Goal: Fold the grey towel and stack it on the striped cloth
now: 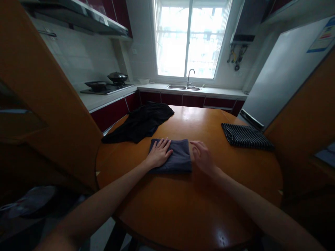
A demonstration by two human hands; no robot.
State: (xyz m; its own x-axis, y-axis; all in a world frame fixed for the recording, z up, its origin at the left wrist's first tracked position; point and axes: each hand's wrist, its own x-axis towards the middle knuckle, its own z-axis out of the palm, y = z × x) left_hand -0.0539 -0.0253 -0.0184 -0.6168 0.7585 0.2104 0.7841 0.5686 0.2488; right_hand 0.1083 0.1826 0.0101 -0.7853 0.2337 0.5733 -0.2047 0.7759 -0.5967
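1. Folded dark-blue cloth [176, 156] lies near the middle of the round wooden table [183, 209], a neat soft rectangle with squared edges and a matte knit look.
2. Left hand [158, 153] rests palm down on the cloth's left half, fingers spread and flat, gripping nothing; the flat press seems meant to keep the layers from springing open.
3. Right hand [202, 157] hovers just beside the cloth's right edge, fingers loosely curled and half open, holding nothing; whether the fingertips touch the fabric I cannot tell.
4. Beyond the cloth, to the left, a black garment [141, 122] lies crumpled and unfolded, its limp folds draping toward the table's rim.
5. Well apart on the right, a striped folded garment [246, 136] sits flat near the table's edge, dark with fine pale lines.
6. The tabletop is smooth, glossy and orange-brown, catching window glare.
7. Behind it run a pale counter with a sink and tap [188, 83], a stove with a wok [117, 76], and a grey fridge [282, 73] on the right.
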